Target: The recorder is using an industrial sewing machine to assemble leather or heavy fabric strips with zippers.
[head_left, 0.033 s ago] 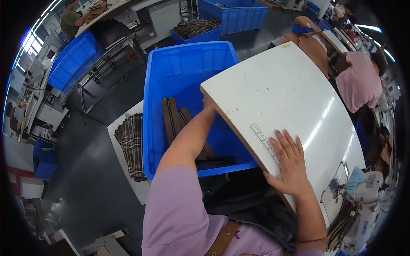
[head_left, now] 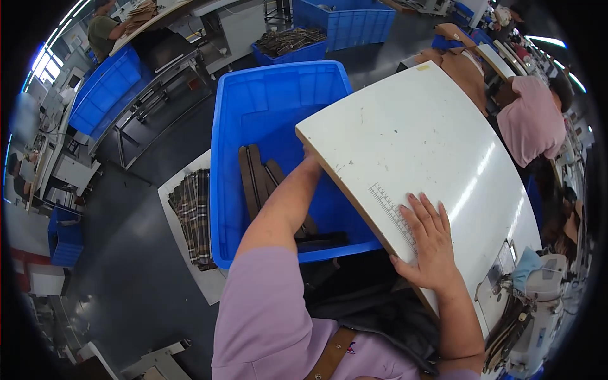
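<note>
My left arm reaches forward over a large blue bin (head_left: 218, 158), and my left hand (head_left: 309, 156) goes under the near left corner of a white tabletop (head_left: 405, 120). Its fingers are hidden there, so whatever they touch cannot be seen. Brown fabric strips, one with a dark line along its middle (head_left: 254, 174), lie in the bin beneath my forearm. Flat on the tabletop rests my right hand (head_left: 429, 240), fingers extended and thumb at the table's edge, holding nothing. Beside its fingertips a printed ruler scale (head_left: 391, 212) runs along that edge.
A sewing machine (head_left: 538, 278) with a blue mask hung on it stands at right. Folded plaid fabric (head_left: 193, 218) lies on a white board left of the bin. Further blue bins (head_left: 345, 28) stand behind. A person in pink (head_left: 532, 120) sits at far right.
My left upper arm and forearm have shifted very slightly to the right. My right hand stays in place on the tabletop.
</note>
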A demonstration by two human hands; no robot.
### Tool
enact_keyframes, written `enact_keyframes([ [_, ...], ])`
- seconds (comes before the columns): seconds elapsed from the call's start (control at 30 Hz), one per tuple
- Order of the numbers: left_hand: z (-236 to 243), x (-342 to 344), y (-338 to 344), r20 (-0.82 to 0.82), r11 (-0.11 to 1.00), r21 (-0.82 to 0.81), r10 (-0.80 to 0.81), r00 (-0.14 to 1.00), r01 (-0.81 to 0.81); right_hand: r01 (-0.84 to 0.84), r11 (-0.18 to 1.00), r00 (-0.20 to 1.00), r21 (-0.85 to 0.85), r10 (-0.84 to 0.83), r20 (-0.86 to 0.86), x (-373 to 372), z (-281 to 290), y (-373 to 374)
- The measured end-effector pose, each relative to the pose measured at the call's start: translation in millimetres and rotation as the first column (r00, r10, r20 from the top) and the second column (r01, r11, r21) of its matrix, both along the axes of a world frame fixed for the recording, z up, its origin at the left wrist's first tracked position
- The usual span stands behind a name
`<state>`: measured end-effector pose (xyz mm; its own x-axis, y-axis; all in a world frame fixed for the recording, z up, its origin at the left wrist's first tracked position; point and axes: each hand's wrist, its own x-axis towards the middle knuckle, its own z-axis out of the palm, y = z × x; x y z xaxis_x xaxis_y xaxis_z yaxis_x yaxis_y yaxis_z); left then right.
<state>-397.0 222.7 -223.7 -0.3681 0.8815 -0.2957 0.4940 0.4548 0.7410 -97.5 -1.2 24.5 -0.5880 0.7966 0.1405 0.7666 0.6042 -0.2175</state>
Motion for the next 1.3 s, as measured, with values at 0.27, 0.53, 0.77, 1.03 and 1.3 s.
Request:
enact_keyframes([
  [0.27, -38.1, 18.5, -0.3, -0.14, 0.865, -0.042, -0.501, 0.854, 0.5, 0.029, 0.999, 0.999, -0.039, -0.03, -0.024, 4.9, 2.2, 3.8],
  [0.53, -13.2, -104.6, 10.0, -0.281, 0.588, -0.201, -0.801, 0.529, 0.783, -0.013, 0.999, 0.998, -0.041, 0.011, -0.063, 0.0, 5.8, 3.9],
  [0.77, 72.7, -38.6, -84.4, -0.113, 0.165, -0.714, -0.986, 0.121, 0.681, 0.028, 0.999, 1.0, -0.045, -0.029, -0.008, 12.4, 1.5, 4.3],
  [1.03, 22.4, -78.9, -125.1, -0.57, 0.171, -0.504, -0.802, -0.178, 0.847, -0.014, 0.999, 1.0, -0.029, 0.013, -0.026, 4.9, 2.1, 1.8],
  [1.3, 44.8, -71.8, -115.9, -0.568, 0.177, -0.631, -0.769, -0.294, 0.756, -0.005, 1.0, 0.999, -0.03, 0.004, -0.034, 7.9, -0.6, 1.4],
])
